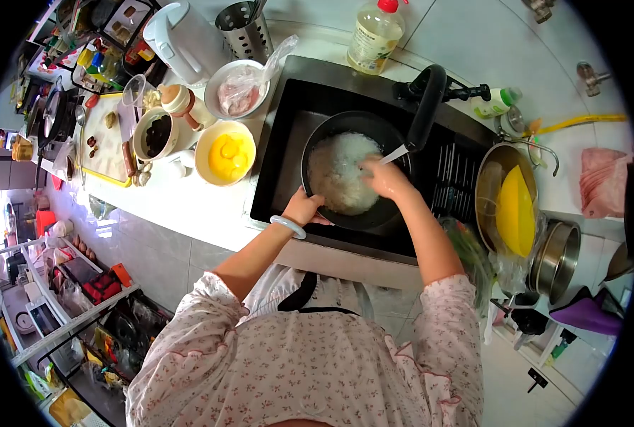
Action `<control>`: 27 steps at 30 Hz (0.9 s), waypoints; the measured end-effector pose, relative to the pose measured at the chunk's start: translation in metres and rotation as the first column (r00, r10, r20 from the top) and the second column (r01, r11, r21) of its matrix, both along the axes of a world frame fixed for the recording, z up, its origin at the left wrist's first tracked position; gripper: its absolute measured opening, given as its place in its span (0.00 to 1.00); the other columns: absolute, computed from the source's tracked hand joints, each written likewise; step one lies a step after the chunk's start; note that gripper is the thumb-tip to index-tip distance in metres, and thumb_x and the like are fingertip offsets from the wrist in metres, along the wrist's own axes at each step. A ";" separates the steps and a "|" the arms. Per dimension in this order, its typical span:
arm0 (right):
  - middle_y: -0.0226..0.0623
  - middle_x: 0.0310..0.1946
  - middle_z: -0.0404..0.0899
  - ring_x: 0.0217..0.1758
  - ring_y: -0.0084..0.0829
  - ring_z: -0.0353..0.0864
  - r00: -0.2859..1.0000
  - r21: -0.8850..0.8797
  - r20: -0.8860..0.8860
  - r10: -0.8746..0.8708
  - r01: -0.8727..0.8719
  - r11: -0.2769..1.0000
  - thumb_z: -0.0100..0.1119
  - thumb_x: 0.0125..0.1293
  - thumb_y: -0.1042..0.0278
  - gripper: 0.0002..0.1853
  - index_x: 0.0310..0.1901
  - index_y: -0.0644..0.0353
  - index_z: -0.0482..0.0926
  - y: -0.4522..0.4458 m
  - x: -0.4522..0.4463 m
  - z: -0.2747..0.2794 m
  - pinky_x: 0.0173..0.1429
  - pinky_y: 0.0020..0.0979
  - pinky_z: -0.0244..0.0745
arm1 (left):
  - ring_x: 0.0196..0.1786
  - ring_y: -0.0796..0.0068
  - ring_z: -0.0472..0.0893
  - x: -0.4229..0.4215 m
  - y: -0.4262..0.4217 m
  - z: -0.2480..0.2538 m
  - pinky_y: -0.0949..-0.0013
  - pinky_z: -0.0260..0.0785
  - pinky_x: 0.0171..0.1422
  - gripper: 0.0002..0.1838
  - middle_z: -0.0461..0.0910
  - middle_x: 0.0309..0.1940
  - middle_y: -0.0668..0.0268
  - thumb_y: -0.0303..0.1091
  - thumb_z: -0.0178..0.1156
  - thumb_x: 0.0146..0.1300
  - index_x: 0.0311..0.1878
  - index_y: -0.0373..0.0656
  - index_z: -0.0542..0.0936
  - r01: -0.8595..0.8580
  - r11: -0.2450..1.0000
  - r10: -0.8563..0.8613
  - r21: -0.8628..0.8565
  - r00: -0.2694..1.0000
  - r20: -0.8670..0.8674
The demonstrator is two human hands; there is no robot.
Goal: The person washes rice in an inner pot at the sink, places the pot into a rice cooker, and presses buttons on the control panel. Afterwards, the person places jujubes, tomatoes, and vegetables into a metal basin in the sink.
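A dark round pot (315,135) sits in the black sink (278,164), holding cloudy whitish water. My left hand (306,207) grips the pot's near left rim, thumb over the edge; a pale bangle circles that wrist. Inside the pot on the right, my right hand (387,178) is at the water, its fingertips partly hidden by splashing. A stream of water runs from the black faucet (428,107) beside that hand. What lies under the cloudy water cannot be made out.
Left of the sink are a bowl of egg yolks (226,154), a bowl with a plastic bag (237,89), a bowl of dark pieces (157,136) and a cutting board (103,142) with a knife. A yellow strainer (516,211) and metal bowls (557,260) stand right.
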State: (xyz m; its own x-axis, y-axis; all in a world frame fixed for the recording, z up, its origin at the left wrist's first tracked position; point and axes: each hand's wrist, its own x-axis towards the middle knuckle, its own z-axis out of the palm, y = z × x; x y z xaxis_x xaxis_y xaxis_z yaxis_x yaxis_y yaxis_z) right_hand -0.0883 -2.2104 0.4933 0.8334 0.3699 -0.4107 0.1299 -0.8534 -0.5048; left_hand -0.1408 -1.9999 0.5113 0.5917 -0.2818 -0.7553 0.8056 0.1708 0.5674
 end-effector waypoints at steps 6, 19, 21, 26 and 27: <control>0.48 0.53 0.64 0.55 0.36 0.66 0.823 0.070 -0.350 -0.448 0.500 0.863 0.57 0.53 0.59 0.31 0.56 0.64 0.59 0.008 -0.010 -0.059 0.55 0.33 0.63 | 0.34 0.57 0.78 -0.001 -0.007 0.001 0.61 0.78 0.29 0.24 0.70 0.41 0.52 0.24 0.48 0.51 0.53 0.38 0.56 -0.017 1.000 0.018 -0.019 0.999 0.045; 0.47 0.43 0.73 0.44 0.44 0.73 0.789 0.172 -0.150 -0.596 0.614 0.770 0.52 0.54 0.56 0.20 0.47 0.55 0.72 0.010 0.011 0.004 0.47 0.36 0.68 | 0.31 0.52 0.78 -0.001 -0.015 0.004 0.56 0.77 0.33 0.20 0.72 0.36 0.51 0.24 0.45 0.52 0.50 0.31 0.60 0.048 0.997 -0.051 -0.059 0.997 -0.053; 0.49 0.42 0.73 0.44 0.46 0.72 0.794 0.236 -0.082 -0.602 0.603 0.762 0.51 0.54 0.56 0.19 0.44 0.56 0.73 0.012 0.015 -0.013 0.47 0.36 0.68 | 0.29 0.52 0.78 -0.004 -0.020 0.006 0.57 0.77 0.32 0.19 0.73 0.36 0.50 0.23 0.45 0.51 0.49 0.32 0.60 0.054 0.997 -0.056 -0.051 0.997 -0.044; 0.47 0.45 0.70 0.53 0.44 0.66 0.845 0.096 0.247 -0.475 0.466 0.879 0.52 0.51 0.63 0.15 0.41 0.58 0.74 0.054 0.004 -0.027 0.53 0.40 0.64 | 0.28 0.54 0.78 -0.009 -0.029 -0.004 0.59 0.77 0.30 0.20 0.73 0.35 0.51 0.23 0.45 0.51 0.50 0.35 0.60 0.082 0.995 -0.084 -0.057 0.996 -0.033; 0.48 0.48 0.67 0.54 0.45 0.65 0.947 -0.006 0.171 -0.272 0.277 0.961 0.53 0.49 0.66 0.17 0.43 0.59 0.72 0.057 -0.005 -0.014 0.55 0.40 0.62 | 0.29 0.54 0.79 -0.006 -0.029 -0.001 0.59 0.77 0.30 0.20 0.73 0.35 0.51 0.23 0.45 0.51 0.50 0.35 0.60 0.094 0.993 -0.098 -0.072 0.994 -0.042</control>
State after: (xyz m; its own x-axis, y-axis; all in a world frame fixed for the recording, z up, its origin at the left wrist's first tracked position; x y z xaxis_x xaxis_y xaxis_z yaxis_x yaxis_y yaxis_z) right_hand -0.0930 -2.1530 0.4789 0.9585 0.1070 -0.2641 -0.0309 -0.8823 -0.4697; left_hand -0.1472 -2.0287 0.5105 0.5246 -0.3883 -0.7576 0.8450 0.1291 0.5189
